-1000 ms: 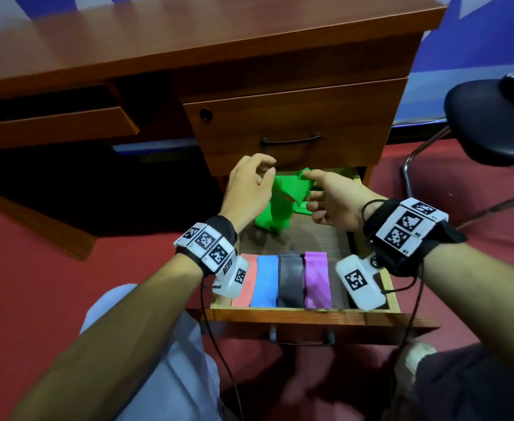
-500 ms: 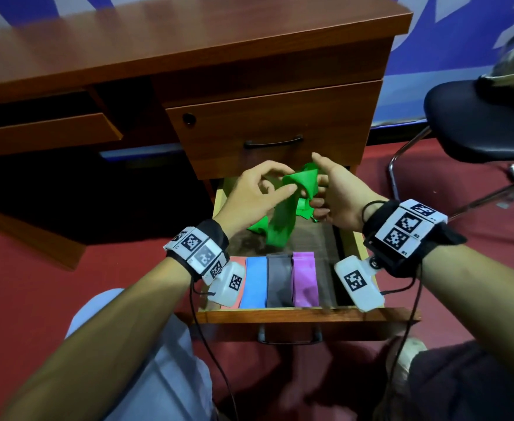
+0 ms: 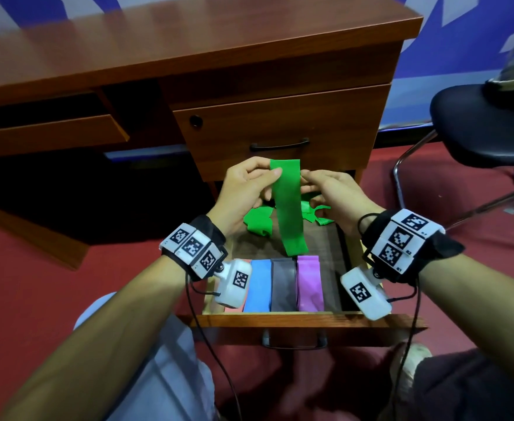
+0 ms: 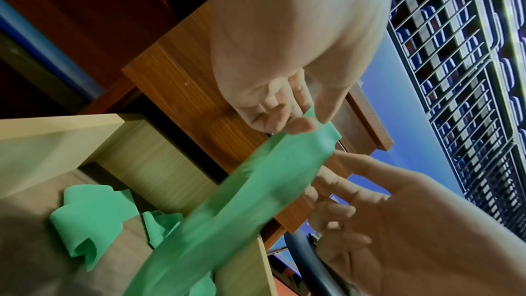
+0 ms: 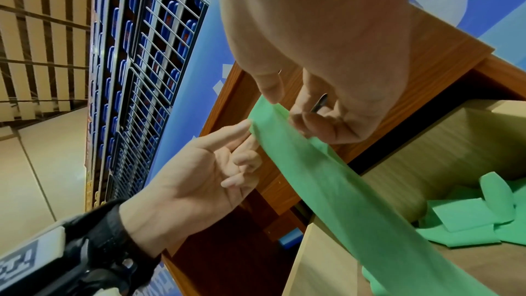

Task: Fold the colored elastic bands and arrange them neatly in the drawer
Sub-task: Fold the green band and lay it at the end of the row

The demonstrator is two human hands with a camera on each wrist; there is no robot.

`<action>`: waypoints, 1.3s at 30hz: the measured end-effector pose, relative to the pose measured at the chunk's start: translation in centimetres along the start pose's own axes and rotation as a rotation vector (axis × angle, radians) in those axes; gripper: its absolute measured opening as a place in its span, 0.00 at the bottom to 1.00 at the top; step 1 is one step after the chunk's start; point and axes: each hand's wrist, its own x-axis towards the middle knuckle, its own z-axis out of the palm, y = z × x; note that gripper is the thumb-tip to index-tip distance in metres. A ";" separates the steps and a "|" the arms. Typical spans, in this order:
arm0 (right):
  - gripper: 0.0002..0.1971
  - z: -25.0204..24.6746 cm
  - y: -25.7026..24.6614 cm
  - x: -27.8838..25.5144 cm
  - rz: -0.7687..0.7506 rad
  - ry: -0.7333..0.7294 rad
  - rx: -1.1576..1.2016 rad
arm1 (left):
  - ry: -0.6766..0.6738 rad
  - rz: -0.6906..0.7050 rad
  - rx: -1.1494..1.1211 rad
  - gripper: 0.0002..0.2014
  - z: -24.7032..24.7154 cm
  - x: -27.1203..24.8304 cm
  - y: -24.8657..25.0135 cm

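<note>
I hold a green elastic band (image 3: 288,208) upright over the open drawer (image 3: 295,319), and it hangs flat and straight. My left hand (image 3: 272,174) pinches its top left corner, thumb in front. My right hand (image 3: 304,177) pinches the top right edge. The left wrist view shows thumb and fingers of the left hand (image 4: 313,118) on the green band (image 4: 242,193). In the right wrist view my right hand (image 5: 280,109) grips the band (image 5: 327,177). Loose green bands (image 3: 258,222) lie crumpled at the drawer's back. Folded blue (image 3: 258,284), grey (image 3: 283,284) and purple (image 3: 308,282) bands lie side by side at the front.
A salmon band (image 3: 232,309) peeks out behind the left wrist camera. Above the open drawer is a shut drawer with a black handle (image 3: 280,145). A black chair (image 3: 486,126) stands to the right. Bare drawer floor (image 3: 331,278) shows right of the purple band.
The green band was bunched in a loop between my hands. Now it is pulled out straight and lifted, hanging flat from its top edge.
</note>
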 end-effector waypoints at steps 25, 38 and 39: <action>0.05 0.7 0.4 -0.5 -0.297 0.015 -0.099 | 0.128 0.437 0.559 0.03 0.1 -0.7 0.1; 0.05 1.1 1.3 2.6 -0.037 -0.043 -0.501 | 0.528 0.604 0.596 0.06 -3.4 0.5 2.2; 0.06 1.3 1.5 3.1 -0.013 -0.068 -0.563 | 0.579 0.606 0.568 0.06 -3.8 0.5 2.3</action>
